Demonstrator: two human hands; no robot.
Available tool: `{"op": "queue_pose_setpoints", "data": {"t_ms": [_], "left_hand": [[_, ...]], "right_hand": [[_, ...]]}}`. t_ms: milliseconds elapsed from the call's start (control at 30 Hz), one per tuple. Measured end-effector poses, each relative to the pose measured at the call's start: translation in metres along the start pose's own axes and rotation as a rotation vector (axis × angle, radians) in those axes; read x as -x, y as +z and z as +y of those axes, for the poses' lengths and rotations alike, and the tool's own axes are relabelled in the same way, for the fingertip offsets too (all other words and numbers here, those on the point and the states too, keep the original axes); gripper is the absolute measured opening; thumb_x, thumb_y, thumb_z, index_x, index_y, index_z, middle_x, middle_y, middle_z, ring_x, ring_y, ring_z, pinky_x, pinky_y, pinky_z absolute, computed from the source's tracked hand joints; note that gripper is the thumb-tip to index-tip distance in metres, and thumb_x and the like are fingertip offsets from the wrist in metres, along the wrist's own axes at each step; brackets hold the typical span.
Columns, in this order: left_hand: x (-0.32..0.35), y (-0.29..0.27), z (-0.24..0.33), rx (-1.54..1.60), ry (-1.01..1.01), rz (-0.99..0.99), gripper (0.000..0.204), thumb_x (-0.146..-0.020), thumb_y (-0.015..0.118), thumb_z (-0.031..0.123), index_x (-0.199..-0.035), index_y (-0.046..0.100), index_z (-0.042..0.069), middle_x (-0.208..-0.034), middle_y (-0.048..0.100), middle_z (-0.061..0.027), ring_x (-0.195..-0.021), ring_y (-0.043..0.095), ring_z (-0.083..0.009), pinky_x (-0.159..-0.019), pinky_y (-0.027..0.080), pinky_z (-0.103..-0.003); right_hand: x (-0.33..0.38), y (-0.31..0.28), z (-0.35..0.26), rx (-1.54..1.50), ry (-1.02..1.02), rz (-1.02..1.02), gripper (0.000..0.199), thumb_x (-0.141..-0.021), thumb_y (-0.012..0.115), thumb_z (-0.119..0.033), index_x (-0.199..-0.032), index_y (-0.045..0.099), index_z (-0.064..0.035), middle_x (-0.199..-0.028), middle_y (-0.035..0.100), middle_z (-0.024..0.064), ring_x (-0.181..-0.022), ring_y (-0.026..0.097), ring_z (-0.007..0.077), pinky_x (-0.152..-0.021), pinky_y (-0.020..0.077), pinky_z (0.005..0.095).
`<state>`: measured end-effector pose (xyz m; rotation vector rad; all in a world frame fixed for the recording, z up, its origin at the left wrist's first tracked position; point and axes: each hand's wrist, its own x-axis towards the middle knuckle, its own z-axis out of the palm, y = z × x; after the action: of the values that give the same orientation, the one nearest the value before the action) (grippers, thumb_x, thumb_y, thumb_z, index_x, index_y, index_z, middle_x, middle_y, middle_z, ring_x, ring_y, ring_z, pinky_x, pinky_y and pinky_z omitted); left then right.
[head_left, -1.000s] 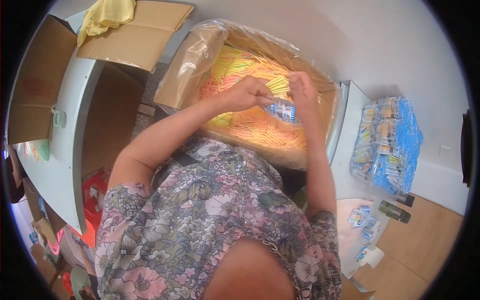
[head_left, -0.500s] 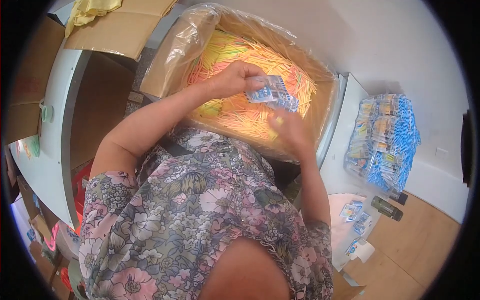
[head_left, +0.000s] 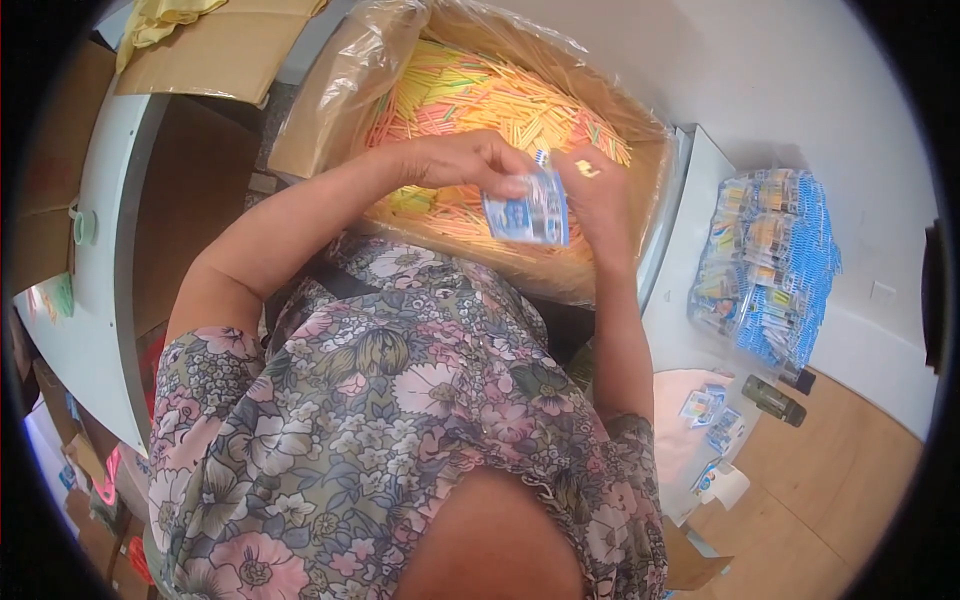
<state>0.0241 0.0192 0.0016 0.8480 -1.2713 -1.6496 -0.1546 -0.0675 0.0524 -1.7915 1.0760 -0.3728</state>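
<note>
A small flat packet (head_left: 527, 212), clear with blue print, is pinched between the thumb and fingers of my left hand (head_left: 470, 160). Just to its right, my right hand (head_left: 600, 200) is closed, its fingers by the packet's upper edge. A bit of yellow (head_left: 588, 170) shows among the right fingers, seemingly the ends of short yellow sticks. Both hands are over a cardboard box (head_left: 325, 120) lined with clear plastic. Thin sticks (head_left: 525, 110) in yellow, orange, pink and green fill it. Whether the packet's mouth is parted cannot be made out.
A tall stack of filled blue-edged packets (head_left: 775, 265) stands on the white surface at right. Nearer lie a few loose packets (head_left: 705, 405) and a dark green cylinder (head_left: 773, 400). At upper left are a cardboard flap (head_left: 220, 50), a yellow cloth (head_left: 165, 20) and a white panel (head_left: 120, 300).
My right hand has risen from below the packet to its upper right side. The packet in my left hand has tilted and come slightly lower; a second packet seen behind it no longer shows.
</note>
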Motion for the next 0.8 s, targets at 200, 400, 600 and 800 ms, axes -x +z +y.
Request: {"op": "queue_pose_setpoints", "data": {"t_ms": [200,400,600,800], "left_hand": [[-0.002,0.002,-0.011,-0.019,0.003,-0.014,0.024,-0.087,0.061,0.022,-0.08,0.064,0.0,-0.073,0.059,0.0024,-0.069,0.052,-0.0061,-0.066,0.045,-0.025],[-0.002,0.004,-0.012,-0.375,0.122,0.038,0.022,-0.087,0.061,0.018,-0.08,0.062,-0.003,-0.07,0.057,-0.0028,-0.068,0.052,-0.0082,-0.062,0.044,-0.027],[-0.005,-0.003,-0.015,-0.139,0.146,0.169,0.018,-0.088,0.06,0.016,-0.089,0.065,-0.002,-0.085,0.061,-0.0048,-0.081,0.056,-0.0103,-0.074,0.046,-0.026],[-0.004,-0.009,-0.01,-0.066,0.083,0.3,0.013,-0.083,0.064,0.007,-0.092,0.067,-0.001,-0.091,0.063,-0.0046,-0.084,0.057,-0.0105,-0.077,0.047,-0.025]], "right_hand": [[-0.01,0.03,0.004,0.382,-0.451,0.164,0.027,-0.08,0.069,-0.026,-0.074,0.055,-0.0031,-0.055,0.051,0.0119,-0.048,0.05,0.0187,-0.048,0.0411,0.0326],[-0.002,0.036,0.0,0.085,-0.297,0.156,0.023,-0.082,0.063,-0.022,-0.078,0.057,0.0002,-0.064,0.056,0.0113,-0.057,0.054,0.0186,-0.055,0.0426,0.0318],[0.017,-0.011,0.025,0.381,-0.062,0.046,0.018,-0.081,0.061,-0.019,-0.082,0.06,-0.0011,-0.069,0.06,0.0129,-0.062,0.056,0.0195,-0.06,0.0442,0.0347],[0.03,-0.029,0.027,0.537,-0.142,-0.105,0.017,-0.081,0.062,-0.019,-0.084,0.061,-0.0019,-0.069,0.059,0.0094,-0.062,0.056,0.0193,-0.059,0.0441,0.0348]]}}
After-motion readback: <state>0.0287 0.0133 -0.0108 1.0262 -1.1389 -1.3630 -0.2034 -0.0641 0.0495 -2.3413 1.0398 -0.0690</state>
